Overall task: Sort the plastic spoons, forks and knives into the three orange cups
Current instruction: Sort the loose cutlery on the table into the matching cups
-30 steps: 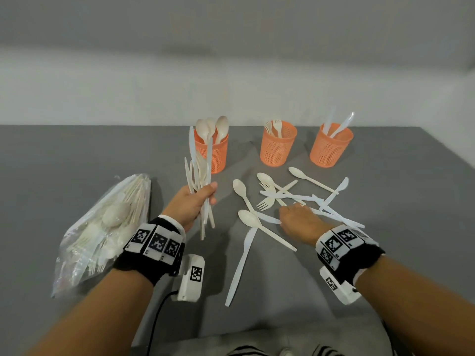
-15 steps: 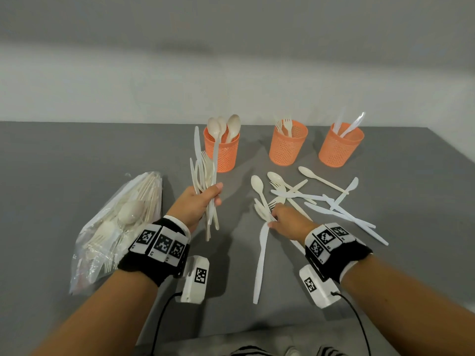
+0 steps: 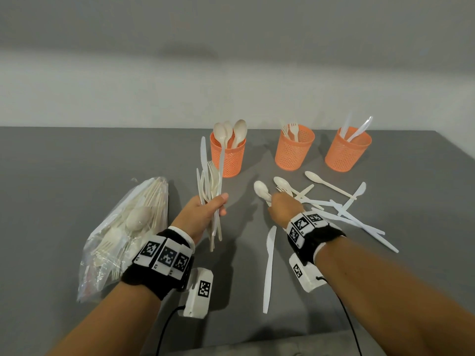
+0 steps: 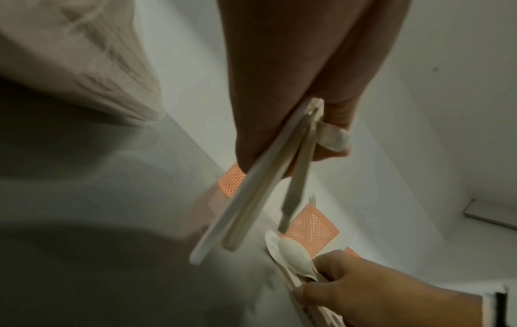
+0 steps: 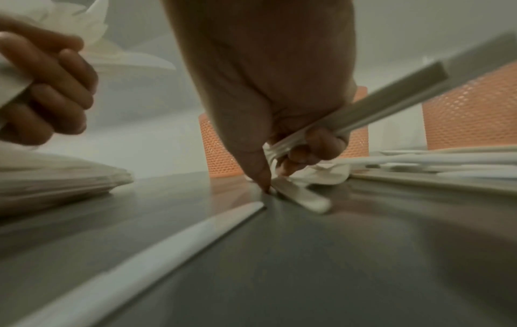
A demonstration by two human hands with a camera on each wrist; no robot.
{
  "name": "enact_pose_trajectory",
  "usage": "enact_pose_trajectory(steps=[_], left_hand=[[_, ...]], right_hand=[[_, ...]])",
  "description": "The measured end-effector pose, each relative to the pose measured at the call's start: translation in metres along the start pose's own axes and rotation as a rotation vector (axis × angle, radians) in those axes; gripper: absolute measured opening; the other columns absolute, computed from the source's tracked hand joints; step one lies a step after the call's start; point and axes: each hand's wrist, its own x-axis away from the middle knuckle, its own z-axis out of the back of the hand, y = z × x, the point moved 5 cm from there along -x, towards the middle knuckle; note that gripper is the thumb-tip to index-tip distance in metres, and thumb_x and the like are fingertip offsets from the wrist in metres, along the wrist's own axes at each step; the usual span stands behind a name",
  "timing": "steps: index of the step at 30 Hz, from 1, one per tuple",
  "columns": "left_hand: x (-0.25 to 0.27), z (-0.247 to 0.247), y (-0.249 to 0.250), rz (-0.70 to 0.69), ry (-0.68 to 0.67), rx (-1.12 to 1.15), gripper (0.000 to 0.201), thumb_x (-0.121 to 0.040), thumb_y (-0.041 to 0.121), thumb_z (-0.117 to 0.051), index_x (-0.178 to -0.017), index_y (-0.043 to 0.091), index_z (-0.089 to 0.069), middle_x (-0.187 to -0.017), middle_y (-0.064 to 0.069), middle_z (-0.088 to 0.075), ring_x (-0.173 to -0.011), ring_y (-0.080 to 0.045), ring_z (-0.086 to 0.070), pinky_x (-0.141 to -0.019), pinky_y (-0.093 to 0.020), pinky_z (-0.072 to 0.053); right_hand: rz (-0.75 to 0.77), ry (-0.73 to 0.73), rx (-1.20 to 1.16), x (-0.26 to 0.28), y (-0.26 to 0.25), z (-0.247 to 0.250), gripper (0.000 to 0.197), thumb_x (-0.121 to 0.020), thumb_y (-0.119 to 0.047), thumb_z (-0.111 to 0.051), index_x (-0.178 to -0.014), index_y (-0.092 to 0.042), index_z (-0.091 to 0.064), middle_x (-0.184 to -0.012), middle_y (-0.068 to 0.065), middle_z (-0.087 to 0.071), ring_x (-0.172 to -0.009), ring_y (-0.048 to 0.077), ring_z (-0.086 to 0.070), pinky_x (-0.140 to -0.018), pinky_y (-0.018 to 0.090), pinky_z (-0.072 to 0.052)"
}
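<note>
Loose cutlery (image 3: 331, 201) (spoons, forks, knives, all white or cream) lies scattered on the grey table (image 3: 77, 163), at about 5 o'clock from the middle cup. Three orange cups in a row at the far edge: spoon cup (image 3: 227, 158) left with three spoons in it, fork cup (image 3: 294, 150) middle with forks, knife cup (image 3: 347, 152) right with two knives.

Right hand (image 3: 284, 208) sits at the 9 o'clock edge of the pile, fingers curled round spoons (image 3: 261, 188) whose bowls stick out toward 10 o'clock. Right wrist view: thumb tip down on the table, fingers wrapped round handles (count unclear, blurred).

Left hand (image 3: 203, 214) is raised above the table at 9 o'clock from the right hand, gripping a bundle (image 3: 210, 181) of mixed cutlery upright, tips toward 12 o'clock, overlapping the spoon cup in the head view (touching or not, cannot tell).

One knife (image 3: 268, 268) lies alone at 6 o'clock from the right hand, blade tip toward 12 o'clock, apart from the pile.

Clear bag (image 3: 123, 237) with more cutlery lies at 8 o'clock from the left hand. Both wrists carry black bands with marker tags and a white camera unit.
</note>
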Motion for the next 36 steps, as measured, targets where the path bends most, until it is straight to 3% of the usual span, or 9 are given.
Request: enact_pose_trajectory(steps=[4,8,11,14,16,21,25,29,36], left_hand=[[0.0,-0.003,-0.002,0.018,-0.019,0.066,0.032,-0.092,0.028,-0.053,-0.063,0.015,-0.052,-0.054,0.001,-0.05,-0.055,-0.017,-0.041,-0.06,-0.029,-0.038],[0.0,-0.012,-0.003,0.069,-0.036,0.204,0.023,-0.094,0.021,-0.051,-0.072,0.012,-0.051,-0.05,0.001,-0.051,-0.052,-0.014,-0.051,-0.065,-0.029,-0.047],[-0.004,-0.021,-0.004,0.078,-0.051,0.258,0.02,-0.093,0.018,-0.052,-0.074,0.01,-0.051,-0.053,0.0,-0.052,-0.049,-0.013,-0.052,-0.061,-0.027,-0.048],[-0.009,-0.033,-0.007,0.091,-0.066,0.258,0.013,-0.092,0.017,-0.055,-0.081,0.01,-0.056,-0.058,0.0,-0.057,-0.048,-0.011,-0.053,-0.056,-0.025,-0.047],[-0.01,-0.043,-0.006,0.098,-0.089,0.273,0.009,-0.091,0.016,-0.055,-0.086,0.011,-0.06,-0.061,0.001,-0.059,-0.048,-0.011,-0.052,-0.053,-0.023,-0.047],[-0.009,-0.062,0.002,0.134,-0.113,0.329,0.009,-0.093,0.014,-0.053,-0.088,0.007,-0.057,-0.059,-0.002,-0.049,-0.042,-0.011,-0.046,-0.047,-0.023,-0.045],[-0.01,-0.065,0.004,0.127,-0.118,0.304,0.02,-0.092,0.021,-0.055,-0.075,0.011,-0.054,-0.056,-0.001,-0.048,-0.041,-0.011,-0.045,-0.047,-0.024,-0.045],[-0.009,-0.064,0.005,0.129,-0.095,0.316,0.022,-0.092,0.022,-0.055,-0.073,0.011,-0.055,-0.052,0.001,-0.049,-0.041,-0.01,-0.045,-0.046,-0.023,-0.044],[-0.004,-0.06,0.01,0.101,-0.035,0.355,0.019,-0.092,0.02,-0.054,-0.075,0.011,-0.053,-0.048,0.003,-0.05,-0.04,-0.01,-0.045,-0.045,-0.023,-0.043]], right_hand=[[0.04,-0.003,-0.001,0.008,-0.006,0.002,0.024,-0.094,-0.008,-0.037,-0.114,-0.003,-0.049,-0.121,0.019,-0.051,-0.109,0.035,-0.05,-0.084,0.039,-0.041],[0.135,-0.024,-0.209,0.036,-0.003,0.005,0.002,-0.095,-0.01,-0.037,-0.093,-0.009,-0.037,-0.083,0.009,-0.054,-0.08,0.03,-0.049,-0.068,0.032,-0.032],[0.112,-0.15,-0.146,0.061,0.01,-0.014,0.024,-0.094,-0.034,-0.046,-0.089,-0.011,-0.054,-0.077,0.004,-0.059,-0.082,0.029,-0.058,-0.067,0.027,-0.036],[0.052,-0.184,-0.194,0.071,0.022,-0.028,0.048,-0.077,-0.053,-0.065,-0.058,-0.017,-0.041,-0.055,-0.005,-0.044,-0.055,0.016,-0.049,-0.052,0.026,-0.034],[0.025,-0.184,-0.192,0.072,0.022,-0.031,0.05,-0.072,-0.049,-0.071,-0.055,-0.018,-0.036,-0.053,-0.004,-0.041,-0.05,0.013,-0.044,-0.047,0.024,-0.031],[0.04,-0.175,-0.147,0.072,0.007,-0.03,0.018,-0.084,-0.029,-0.058,-0.085,-0.01,-0.059,-0.082,0.006,-0.055,-0.086,0.029,-0.062,-0.067,0.027,-0.04],[0.022,-0.118,-0.094,0.069,0.01,-0.027,0.027,-0.088,-0.028,-0.049,-0.105,-0.009,-0.059,-0.105,0.012,-0.064,-0.102,0.03,-0.061,-0.077,0.031,-0.044],[0.07,-0.084,-0.083,0.067,0.01,-0.029,0.034,-0.091,-0.009,-0.043,-0.125,-0.005,-0.044,-0.127,0.017,-0.05,-0.118,0.033,-0.049,-0.092,0.039,-0.043],[0.154,-0.039,-0.076,0.06,0.013,-0.023,0.034,-0.091,-0.001,-0.041,-0.124,-0.001,-0.044,-0.126,0.02,-0.048,-0.115,0.035,-0.049,-0.093,0.04,-0.042]])
